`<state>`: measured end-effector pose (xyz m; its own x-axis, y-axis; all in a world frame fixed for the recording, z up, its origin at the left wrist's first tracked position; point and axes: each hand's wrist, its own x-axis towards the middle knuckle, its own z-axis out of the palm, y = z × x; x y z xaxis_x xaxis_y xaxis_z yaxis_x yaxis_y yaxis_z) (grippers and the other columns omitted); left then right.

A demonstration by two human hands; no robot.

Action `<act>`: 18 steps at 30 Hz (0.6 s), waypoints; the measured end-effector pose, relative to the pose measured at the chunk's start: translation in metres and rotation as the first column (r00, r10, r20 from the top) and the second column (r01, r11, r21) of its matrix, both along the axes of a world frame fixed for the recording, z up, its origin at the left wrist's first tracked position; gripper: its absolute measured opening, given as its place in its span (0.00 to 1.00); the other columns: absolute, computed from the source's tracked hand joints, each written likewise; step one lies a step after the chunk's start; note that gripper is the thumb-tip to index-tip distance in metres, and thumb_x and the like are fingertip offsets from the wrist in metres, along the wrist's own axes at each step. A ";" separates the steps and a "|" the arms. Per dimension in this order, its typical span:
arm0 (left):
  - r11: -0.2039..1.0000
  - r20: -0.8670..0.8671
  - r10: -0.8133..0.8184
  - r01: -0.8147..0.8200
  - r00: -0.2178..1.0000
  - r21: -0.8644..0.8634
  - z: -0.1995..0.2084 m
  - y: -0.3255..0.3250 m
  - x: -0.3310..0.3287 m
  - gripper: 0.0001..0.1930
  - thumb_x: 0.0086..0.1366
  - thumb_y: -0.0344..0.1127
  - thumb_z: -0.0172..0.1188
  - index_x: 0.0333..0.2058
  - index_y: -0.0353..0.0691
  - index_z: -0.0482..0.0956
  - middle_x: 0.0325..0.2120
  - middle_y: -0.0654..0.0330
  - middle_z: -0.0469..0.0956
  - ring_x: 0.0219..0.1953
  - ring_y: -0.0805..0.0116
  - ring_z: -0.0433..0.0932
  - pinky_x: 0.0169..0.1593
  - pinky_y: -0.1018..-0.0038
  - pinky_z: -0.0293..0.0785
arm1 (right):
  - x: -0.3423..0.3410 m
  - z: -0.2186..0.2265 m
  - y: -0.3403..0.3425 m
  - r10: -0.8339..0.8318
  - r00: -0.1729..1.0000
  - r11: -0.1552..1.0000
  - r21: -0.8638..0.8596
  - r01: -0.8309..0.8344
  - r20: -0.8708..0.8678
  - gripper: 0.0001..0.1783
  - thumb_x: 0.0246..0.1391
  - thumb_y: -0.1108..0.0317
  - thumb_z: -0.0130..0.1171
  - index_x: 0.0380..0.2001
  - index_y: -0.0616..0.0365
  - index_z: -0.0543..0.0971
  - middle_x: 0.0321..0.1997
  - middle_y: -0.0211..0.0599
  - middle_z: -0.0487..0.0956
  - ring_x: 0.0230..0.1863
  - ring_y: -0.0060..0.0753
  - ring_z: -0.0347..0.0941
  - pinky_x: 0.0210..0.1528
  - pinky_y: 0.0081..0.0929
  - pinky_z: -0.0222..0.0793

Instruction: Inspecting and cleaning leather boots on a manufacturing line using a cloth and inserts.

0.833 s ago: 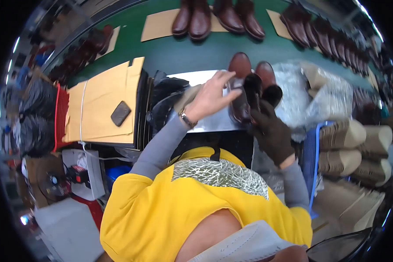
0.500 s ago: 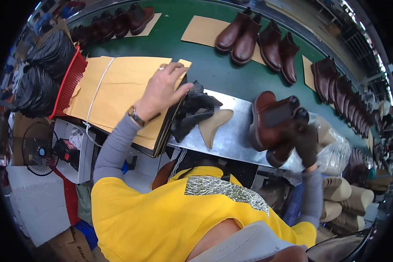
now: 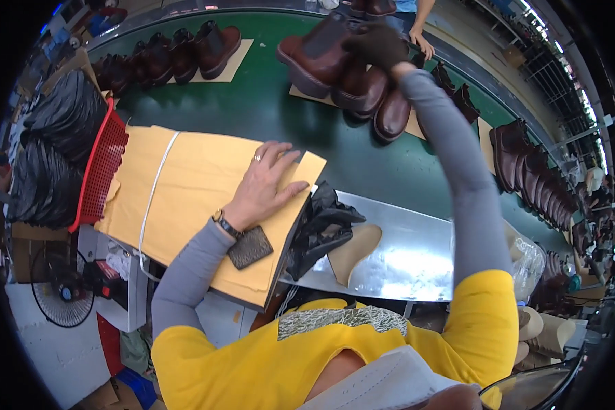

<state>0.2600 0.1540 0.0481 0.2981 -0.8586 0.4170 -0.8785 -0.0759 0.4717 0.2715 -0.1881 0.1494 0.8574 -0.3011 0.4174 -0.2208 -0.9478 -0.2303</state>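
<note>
My left hand (image 3: 266,188), bare with a ring and wristwatch, lies spread over the right end of a stack of tan paper sheets (image 3: 191,184). Beside its wrist rests a dark rectangular pad (image 3: 251,247). My right hand (image 3: 379,48), in a dark glove, reaches far across the green conveyor belt (image 3: 253,106), gripping a brown ankle boot (image 3: 314,58); a second brown boot (image 3: 359,92) hangs close beside it, apparently in the same grip. The glove hides where the fingers meet them. Just right of these stands another boot (image 3: 393,116).
A metal ledge (image 3: 403,253) holds crumpled black plastic (image 3: 321,225) and a tan curved insert (image 3: 354,253). More boots (image 3: 215,51) stand on cards along the belt. A red basket (image 3: 99,164) sits left. Another person's hand (image 3: 422,44) is at the belt's far side.
My right hand has carried the boots from above the metal ledge up and left, out over the belt. My left hand stays on the paper stack. Another person's arm now shows at the far side.
</note>
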 end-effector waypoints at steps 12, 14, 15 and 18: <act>0.998 -0.077 -0.016 0.020 0.997 0.052 0.005 0.003 0.001 0.28 0.56 0.44 0.64 0.51 0.35 0.71 0.51 0.48 0.68 0.56 0.45 0.64 0.58 0.57 0.63 | 0.048 -0.051 -0.065 -0.114 0.993 0.934 -0.345 0.097 -0.030 0.27 0.53 0.43 0.49 0.40 0.56 0.77 0.44 0.53 0.78 0.47 0.57 0.74 0.48 0.46 0.69; 0.998 -0.064 0.010 -0.006 0.998 0.070 0.003 0.007 0.003 0.28 0.56 0.44 0.64 0.51 0.35 0.71 0.51 0.48 0.68 0.55 0.45 0.64 0.58 0.57 0.63 | 0.029 -0.032 -0.096 -0.492 0.823 0.868 -0.096 0.487 -0.283 0.30 0.49 0.41 0.49 0.45 0.53 0.79 0.48 0.50 0.78 0.50 0.53 0.74 0.49 0.44 0.70; 0.998 -0.062 -0.023 0.027 0.998 0.057 0.005 -0.004 0.001 0.28 0.55 0.44 0.64 0.51 0.35 0.71 0.51 0.48 0.68 0.55 0.45 0.64 0.58 0.57 0.63 | 0.009 -0.056 -0.170 -0.524 0.736 0.844 -0.150 0.514 -0.428 0.36 0.48 0.39 0.48 0.52 0.52 0.76 0.55 0.49 0.74 0.56 0.50 0.71 0.55 0.42 0.66; 0.997 -0.048 -0.012 0.016 0.999 0.070 0.008 -0.006 0.001 0.27 0.55 0.44 0.64 0.51 0.35 0.71 0.51 0.48 0.68 0.55 0.45 0.64 0.58 0.57 0.63 | -0.007 -0.111 -0.243 -0.683 0.652 0.696 -0.020 0.718 -0.329 0.38 0.49 0.38 0.49 0.53 0.57 0.73 0.53 0.51 0.75 0.52 0.48 0.74 0.52 0.44 0.67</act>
